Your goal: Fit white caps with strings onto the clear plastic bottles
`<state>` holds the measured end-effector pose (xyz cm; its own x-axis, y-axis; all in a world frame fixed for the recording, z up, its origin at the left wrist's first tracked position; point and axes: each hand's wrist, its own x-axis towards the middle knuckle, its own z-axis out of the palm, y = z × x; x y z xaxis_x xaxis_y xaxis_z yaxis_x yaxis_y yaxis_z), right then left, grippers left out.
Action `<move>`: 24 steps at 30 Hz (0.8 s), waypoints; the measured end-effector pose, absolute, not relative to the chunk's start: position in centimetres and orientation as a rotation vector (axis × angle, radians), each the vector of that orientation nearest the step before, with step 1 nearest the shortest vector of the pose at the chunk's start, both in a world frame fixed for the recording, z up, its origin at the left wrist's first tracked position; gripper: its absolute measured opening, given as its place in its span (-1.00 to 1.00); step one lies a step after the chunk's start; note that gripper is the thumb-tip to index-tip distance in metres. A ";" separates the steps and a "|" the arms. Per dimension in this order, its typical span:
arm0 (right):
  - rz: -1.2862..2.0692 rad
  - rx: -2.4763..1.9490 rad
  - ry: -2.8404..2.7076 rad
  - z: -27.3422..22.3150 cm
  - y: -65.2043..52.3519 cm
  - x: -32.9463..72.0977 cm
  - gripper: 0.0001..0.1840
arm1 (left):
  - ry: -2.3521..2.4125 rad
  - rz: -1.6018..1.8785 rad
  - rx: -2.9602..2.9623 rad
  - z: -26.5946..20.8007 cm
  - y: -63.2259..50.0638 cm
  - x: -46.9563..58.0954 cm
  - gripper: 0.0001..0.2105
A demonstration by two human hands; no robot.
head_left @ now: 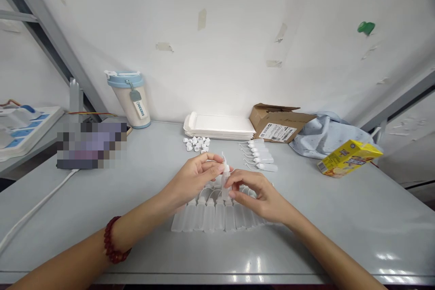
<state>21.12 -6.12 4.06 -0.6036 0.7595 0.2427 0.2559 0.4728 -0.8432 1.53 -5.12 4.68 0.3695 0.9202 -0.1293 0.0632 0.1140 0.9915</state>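
Between my two hands a small translucent squeeze bottle [225, 182] stands upright, with a white nozzle top. The fingers of my left hand [200, 172] pinch its white top. Lower down, my right hand [256, 192] grips the bottle's body with thumb and fingers. Below and behind my hands lies a row of similar empty-looking bottles [210, 217], their thin strands curving upward; my hands partly hide them. Beyond my left hand is a cluster of small white caps [197, 143]. Several bottles with thin tips [267, 167] lie on their sides past my right hand.
A stack of white trays [220, 126] and an opened cardboard box [282, 124] stand by the wall. At right are a blue cloth [326, 133] and a yellow carton [350, 158]. A tumbler [132, 99], a blurred-out device [93, 145] with a white cable [37, 206], and a power strip [34, 131] are left.
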 end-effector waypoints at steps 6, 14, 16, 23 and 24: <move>1.210 -0.832 -2.009 4.0 -6.1 21.3 -0.92 | 0.998 0.835 1.322 4.8 -5.1 1.5 -0.73; 1.186 -0.869 -1.977 4.4 -6.0 21.5 -0.87 | 0.983 0.920 1.392 4.7 -4.9 1.4 -0.77; 1.148 -0.901 -1.987 4.5 -6.0 21.6 -0.89 | 0.994 0.918 1.410 4.7 -4.8 1.3 -0.77; 1.089 -0.993 -1.990 4.5 -6.0 21.9 -0.89 | 1.019 0.830 1.486 5.0 -4.7 1.1 -0.74; 1.099 -1.000 -1.983 4.5 -5.9 21.9 -0.88 | 1.017 0.820 1.488 5.0 -4.7 1.1 -0.74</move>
